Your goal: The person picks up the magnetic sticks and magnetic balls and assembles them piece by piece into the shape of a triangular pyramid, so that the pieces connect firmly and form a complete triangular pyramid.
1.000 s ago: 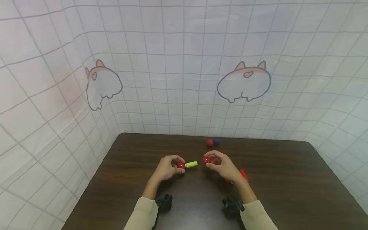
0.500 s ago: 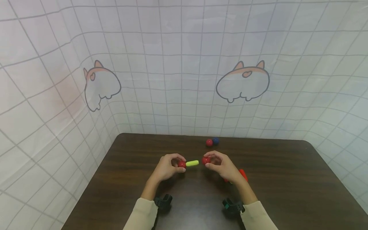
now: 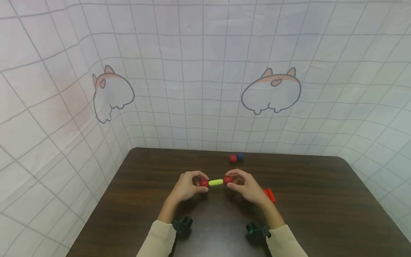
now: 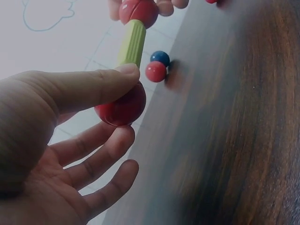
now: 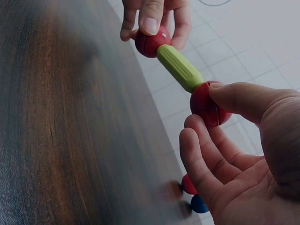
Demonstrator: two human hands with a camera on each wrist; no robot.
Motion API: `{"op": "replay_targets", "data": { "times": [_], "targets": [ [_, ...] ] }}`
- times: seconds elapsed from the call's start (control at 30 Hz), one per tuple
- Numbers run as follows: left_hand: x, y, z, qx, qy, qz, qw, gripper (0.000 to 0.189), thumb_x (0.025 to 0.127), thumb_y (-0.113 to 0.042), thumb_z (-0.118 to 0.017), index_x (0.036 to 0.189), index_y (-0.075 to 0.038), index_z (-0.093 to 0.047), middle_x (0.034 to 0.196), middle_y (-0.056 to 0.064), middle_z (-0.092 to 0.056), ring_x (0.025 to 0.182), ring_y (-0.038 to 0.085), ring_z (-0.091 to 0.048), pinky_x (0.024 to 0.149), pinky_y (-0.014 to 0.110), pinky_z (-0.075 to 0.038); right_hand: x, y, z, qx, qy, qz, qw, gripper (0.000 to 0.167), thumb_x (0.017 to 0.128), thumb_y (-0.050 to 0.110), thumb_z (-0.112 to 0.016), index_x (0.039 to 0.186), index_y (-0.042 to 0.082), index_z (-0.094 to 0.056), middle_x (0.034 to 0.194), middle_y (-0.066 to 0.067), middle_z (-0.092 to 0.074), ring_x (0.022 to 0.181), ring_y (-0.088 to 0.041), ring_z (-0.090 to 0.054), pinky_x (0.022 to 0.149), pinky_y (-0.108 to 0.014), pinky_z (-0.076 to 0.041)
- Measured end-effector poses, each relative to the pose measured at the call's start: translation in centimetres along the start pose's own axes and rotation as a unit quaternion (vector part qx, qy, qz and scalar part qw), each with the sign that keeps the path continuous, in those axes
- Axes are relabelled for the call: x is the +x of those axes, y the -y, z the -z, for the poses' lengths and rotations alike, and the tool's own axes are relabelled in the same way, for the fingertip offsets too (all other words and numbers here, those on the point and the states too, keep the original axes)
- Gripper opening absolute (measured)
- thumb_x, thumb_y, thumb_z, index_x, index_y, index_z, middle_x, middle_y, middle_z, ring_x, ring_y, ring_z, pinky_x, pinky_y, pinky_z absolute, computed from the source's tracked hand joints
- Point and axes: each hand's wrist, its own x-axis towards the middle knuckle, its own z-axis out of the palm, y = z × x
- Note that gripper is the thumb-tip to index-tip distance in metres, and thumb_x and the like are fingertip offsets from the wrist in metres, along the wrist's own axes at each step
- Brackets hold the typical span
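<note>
From my console I count one yellow-green stick (image 3: 216,182). Touching its ends, two red balls (image 3: 204,183); beyond it, a third red ball (image 3: 233,159) and one blue ball (image 3: 240,157). Left hand (image 3: 185,186), right hand (image 3: 252,186): two, one per end. To its right, at least two red sticks (image 3: 271,195); the right forearm (image 3: 273,214) may hide more. Two black wrist devices (image 3: 182,225) on its near side, two cartoon drawings (image 3: 273,94) behind it.

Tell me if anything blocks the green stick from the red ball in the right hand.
Nothing visible does: the red ball in the right hand meets the end of the green stick. The blue ball and its red neighbour sit farther back.
</note>
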Motion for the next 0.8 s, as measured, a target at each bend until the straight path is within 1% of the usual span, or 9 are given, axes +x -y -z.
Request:
{"op": "replay_targets", "data": {
  "times": [0.1, 0.33, 0.57, 0.8],
  "targets": [
    [0.06, -0.04, 0.03, -0.003, 0.007, -0.001, 1.0, 0.028, 0.081, -0.017, -0.088, 0.105, -0.02, -0.075, 0.088, -0.001, -0.07, 0.073, 0.016, -0.058, 0.061, 0.029, -0.048, -0.05, -0.01, -0.01, -0.001, -0.002, 0.003, 1.0, 0.031, 0.096, 0.009, -0.071, 0.125, 0.003, -0.063, 0.119, -0.024, -0.069, 0.093, -0.024, -0.068, 0.076, -0.025, -0.055],
    [0.14, -0.26, 0.11, -0.011, 0.021, -0.004, 0.9997, 0.027, 0.082, -0.017, -0.087, 0.105, -0.019, -0.074, 0.092, 0.0, -0.072, 0.074, 0.016, -0.059, 0.061, 0.03, -0.048, -0.01, -0.17, 0.08, -0.006, -0.007, -0.011, 0.9999, 0.032, 0.095, 0.011, -0.072, 0.125, 0.006, -0.064, 0.119, -0.02, -0.071, 0.091, -0.023, -0.067, 0.076, -0.026, -0.054],
    [0.15, 0.02, -0.3, -0.014, 0.035, -0.007, 0.9993, 0.025, 0.085, -0.016, -0.085, 0.107, -0.017, -0.074, 0.09, 0.0, -0.071, 0.072, 0.016, -0.06, 0.06, 0.031, -0.048, -0.05, -0.19, 0.36, -0.018, -0.004, -0.002, 0.9998, 0.032, 0.096, 0.011, -0.072, 0.127, 0.006, -0.063, 0.12, -0.022, -0.07, 0.092, -0.023, -0.068, 0.075, -0.027, -0.054],
    [-0.21, -0.33, -0.48, -0.02, 0.054, -0.003, 0.9983, 0.022, 0.087, -0.015, -0.082, 0.108, -0.017, -0.074, 0.092, 0.001, -0.071, 0.073, 0.015, -0.061, 0.061, 0.031, -0.051, -0.08, 0.02, 0.5, -0.033, 0.0, -0.007, 0.9994, 0.033, 0.096, 0.012, -0.071, 0.129, 0.009, -0.064, 0.124, -0.02, -0.067, 0.094, -0.024, -0.068, 0.075, -0.027, -0.054]
  ]
}}
